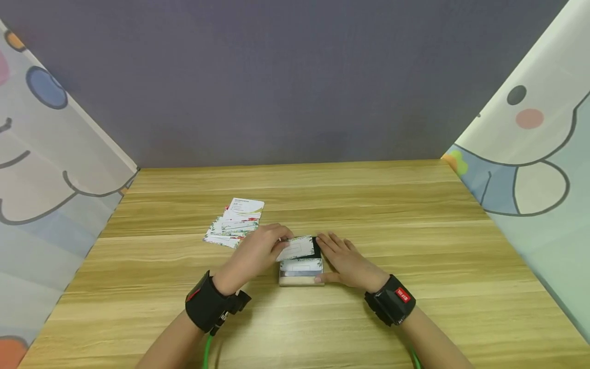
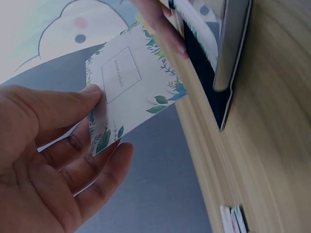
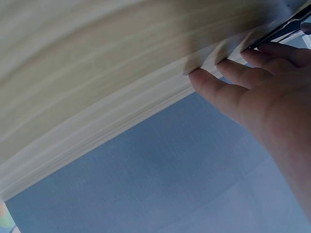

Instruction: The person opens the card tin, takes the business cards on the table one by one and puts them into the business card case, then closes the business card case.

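My left hand (image 1: pixel 260 248) pinches a white card (image 2: pixel 124 77) with a green leaf border between thumb and fingers. The card is over the upper part of a flat card case (image 1: pixel 301 281) lying open on the table. Inside the case, a dark lining shows beside the held card, and another leaf-bordered card (image 1: pixel 301 265) lies in the lower part. Along the case's right side rests my right hand (image 1: pixel 349 263), its fingers extended and thumb near the lower right corner. In the right wrist view, several fingertips (image 3: pixel 198 75) touch the wooden surface.
A loose, overlapping pile of printed cards (image 1: pixel 232 225) lies left of the case, behind the left hand. The wooden table (image 1: pixel 415 220) meets a dark grey panel (image 1: pixel 295 82) at the back. Patterned sheets (image 1: pixel 544 169) stand at both sides.
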Demonstrator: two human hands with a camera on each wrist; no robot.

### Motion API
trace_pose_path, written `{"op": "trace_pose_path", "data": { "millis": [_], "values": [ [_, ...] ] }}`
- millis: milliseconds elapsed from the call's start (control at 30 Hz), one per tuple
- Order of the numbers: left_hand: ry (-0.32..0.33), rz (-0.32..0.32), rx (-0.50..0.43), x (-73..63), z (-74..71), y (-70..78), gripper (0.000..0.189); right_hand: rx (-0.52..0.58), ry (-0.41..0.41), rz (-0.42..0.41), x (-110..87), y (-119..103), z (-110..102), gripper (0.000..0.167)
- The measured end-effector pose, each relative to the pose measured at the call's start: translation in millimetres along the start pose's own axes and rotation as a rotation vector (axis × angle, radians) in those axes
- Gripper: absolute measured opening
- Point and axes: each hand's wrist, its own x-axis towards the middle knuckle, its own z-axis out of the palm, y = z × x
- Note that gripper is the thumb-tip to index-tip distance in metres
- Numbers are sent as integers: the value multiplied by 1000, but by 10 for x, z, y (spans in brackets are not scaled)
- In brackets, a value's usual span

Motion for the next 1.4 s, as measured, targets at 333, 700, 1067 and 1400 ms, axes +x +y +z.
{"op": "trace_pose_path", "data": {
  "millis": [333,700,1067,1400],
  "values": [
    [-58,47,-82,116,164,23,12,14,-6,0,-11,-15,-22,89],
    [-138,25,-96,150,302,-30,13,4,-5,-3,-9,-15,-18,89],
    [-156,-8,-48,147,324,-55,18,-13,6,-9,-8,-10,-18,90],
    [-239,12,-27,130,345,-56,19,-2,5,-7,-4,-3,-7,91]
  ]
}}
